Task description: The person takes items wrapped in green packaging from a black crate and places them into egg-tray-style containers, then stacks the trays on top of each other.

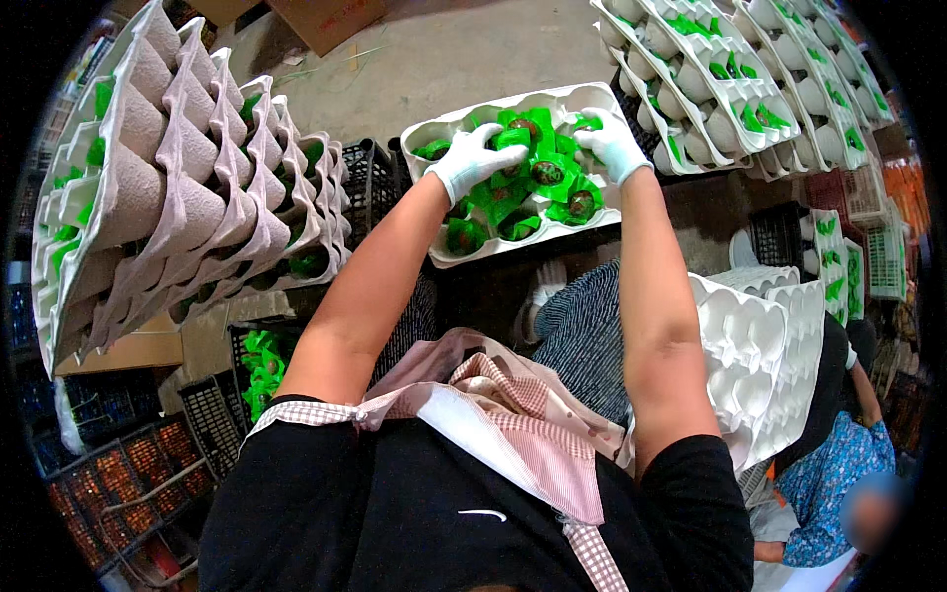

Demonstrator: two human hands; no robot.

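Observation:
A white moulded tray [442,257] with cups lies in front of me. Dark, mottled, rounded pieces in green wrapping [547,172] sit in its cups and heap up in the middle. My left hand [477,157], in a white glove, has its thumb and fingers around a green-wrapped piece [512,138] on the heap's left side. At the tray's right end my gloved right hand [612,146] curls its fingers about another wrapped piece [587,124]. The undersides of both grips are hidden by the gloves.
Stacked filled trays [185,163] rise at left; more stacks [703,81] stand at right. Bare white trays [740,355] lean beside my right arm. A black crate [248,344] holds wrapped pieces at lower left. Another person [836,466] is at lower right.

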